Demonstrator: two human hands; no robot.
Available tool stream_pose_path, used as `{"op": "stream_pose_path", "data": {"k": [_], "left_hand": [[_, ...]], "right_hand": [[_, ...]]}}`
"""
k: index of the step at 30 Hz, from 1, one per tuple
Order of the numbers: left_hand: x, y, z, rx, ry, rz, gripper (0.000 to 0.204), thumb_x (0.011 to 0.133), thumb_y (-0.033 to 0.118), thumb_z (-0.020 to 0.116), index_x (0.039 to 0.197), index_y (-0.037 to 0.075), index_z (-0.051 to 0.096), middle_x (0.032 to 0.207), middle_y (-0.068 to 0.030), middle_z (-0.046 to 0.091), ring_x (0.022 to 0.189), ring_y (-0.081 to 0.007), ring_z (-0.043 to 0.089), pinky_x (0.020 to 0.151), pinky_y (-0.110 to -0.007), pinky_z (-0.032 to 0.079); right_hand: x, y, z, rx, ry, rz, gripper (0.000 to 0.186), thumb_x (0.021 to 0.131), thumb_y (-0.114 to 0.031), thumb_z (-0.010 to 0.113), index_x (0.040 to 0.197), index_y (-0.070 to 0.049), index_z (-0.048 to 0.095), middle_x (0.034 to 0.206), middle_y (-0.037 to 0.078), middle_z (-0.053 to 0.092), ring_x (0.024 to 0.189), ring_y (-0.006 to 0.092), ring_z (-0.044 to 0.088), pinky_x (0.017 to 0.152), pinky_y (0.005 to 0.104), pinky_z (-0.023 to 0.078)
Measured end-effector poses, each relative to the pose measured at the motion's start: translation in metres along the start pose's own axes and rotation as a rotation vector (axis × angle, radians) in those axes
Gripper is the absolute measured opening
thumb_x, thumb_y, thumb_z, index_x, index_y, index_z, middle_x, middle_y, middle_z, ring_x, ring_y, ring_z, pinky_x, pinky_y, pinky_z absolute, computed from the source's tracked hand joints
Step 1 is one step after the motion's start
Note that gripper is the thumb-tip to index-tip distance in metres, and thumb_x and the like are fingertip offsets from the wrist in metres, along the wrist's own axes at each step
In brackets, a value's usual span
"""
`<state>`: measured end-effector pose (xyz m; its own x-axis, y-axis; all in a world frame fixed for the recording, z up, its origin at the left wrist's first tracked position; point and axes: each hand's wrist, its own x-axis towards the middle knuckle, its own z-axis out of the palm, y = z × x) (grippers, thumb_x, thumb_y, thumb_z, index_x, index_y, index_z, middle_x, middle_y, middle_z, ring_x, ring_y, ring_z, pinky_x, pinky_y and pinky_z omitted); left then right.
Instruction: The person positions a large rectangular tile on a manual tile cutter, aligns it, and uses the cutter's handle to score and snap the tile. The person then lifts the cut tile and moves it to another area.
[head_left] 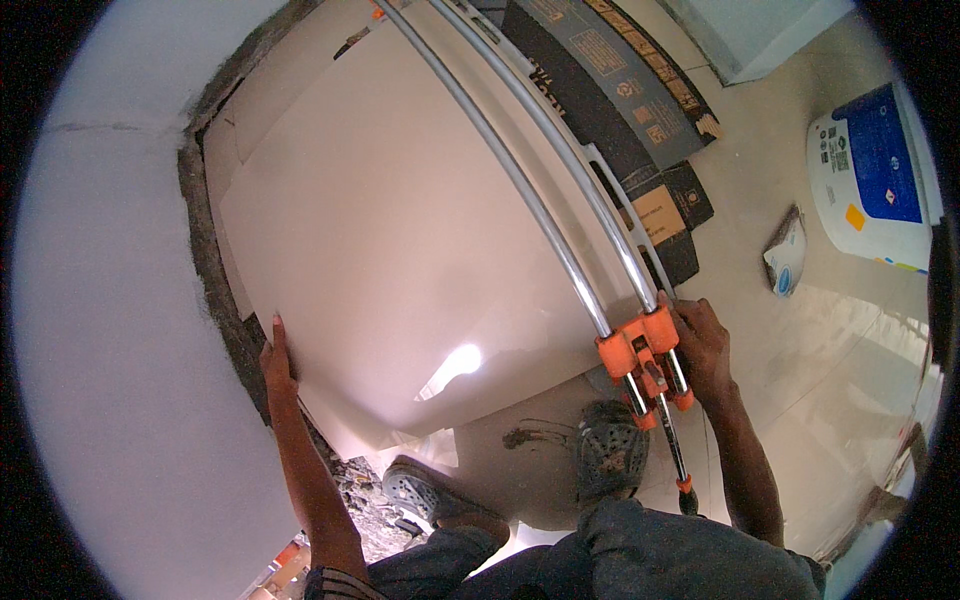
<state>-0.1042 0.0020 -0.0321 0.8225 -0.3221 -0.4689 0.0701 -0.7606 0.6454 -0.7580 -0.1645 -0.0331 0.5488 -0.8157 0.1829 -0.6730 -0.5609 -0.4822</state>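
A large glossy beige tile (400, 220) lies beneath the two chrome rails of a tile cutter (515, 165). My left hand (279, 362) grips the tile's left edge, its thumb pointing up along the surface and the other fingers mostly hidden. At the near end of the rails sits the cutter's orange carriage (645, 360), with a handle rod (672, 440) slanting down toward my legs. Close against the carriage's right side, my right hand (703, 345) is curled on the cutter; its fingertips are partly hidden.
Flattened black cardboard (620, 80) lies beyond the rails. On the right stand a white and blue bucket (870, 175) and a small torn packet (786, 252). A white wall (100, 300) borders the left, with rubble (375, 495) near my shoes (612, 445).
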Motion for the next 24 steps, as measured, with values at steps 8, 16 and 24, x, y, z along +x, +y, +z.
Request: {"op": "stream_pose_path", "data": {"k": [8, 16, 24], "left_hand": [[0.012, -0.006, 0.003, 0.16, 0.034, 0.07, 0.111, 0.076, 0.08, 0.062, 0.132, -0.015, 0.051, 0.128, -0.0258, 0.058, 0.116, -0.0344, 0.057, 0.1, -0.043, 0.044], [-0.061, 0.039, 0.101, 0.668, 0.685, 1.143, 0.059, 0.092, 0.037, 0.065, 0.137, 0.002, 0.05, 0.137, -0.0226, 0.053, 0.122, -0.0386, 0.054, 0.106, -0.05, 0.039], [-0.32, 0.01, 0.238, 0.183, -0.885, 1.111, 0.039, 0.092, 0.015, 0.063, 0.128, 0.002, 0.055, 0.123, -0.0221, 0.058, 0.115, -0.0398, 0.058, 0.097, -0.044, 0.049]], "right_hand": [[0.004, -0.006, -0.022, -0.074, -0.323, 0.216, 0.034, 0.086, -0.016, 0.066, 0.121, -0.014, 0.065, 0.102, 0.008, 0.069, 0.09, 0.0304, 0.066, 0.075, 0.0413, 0.057], [-0.076, -0.031, -0.086, 0.422, -0.353, 0.778, 0.032, 0.103, -0.031, 0.051, 0.108, -0.004, 0.066, 0.098, 0.01, 0.071, 0.096, 0.0225, 0.068, 0.086, 0.0379, 0.054], [-0.153, -0.097, -0.122, 0.764, -0.746, 1.073, 0.027, 0.103, -0.028, 0.054, 0.109, -0.002, 0.057, 0.076, 0.006, 0.062, 0.062, 0.0114, 0.058, 0.057, 0.0281, 0.049]]}}
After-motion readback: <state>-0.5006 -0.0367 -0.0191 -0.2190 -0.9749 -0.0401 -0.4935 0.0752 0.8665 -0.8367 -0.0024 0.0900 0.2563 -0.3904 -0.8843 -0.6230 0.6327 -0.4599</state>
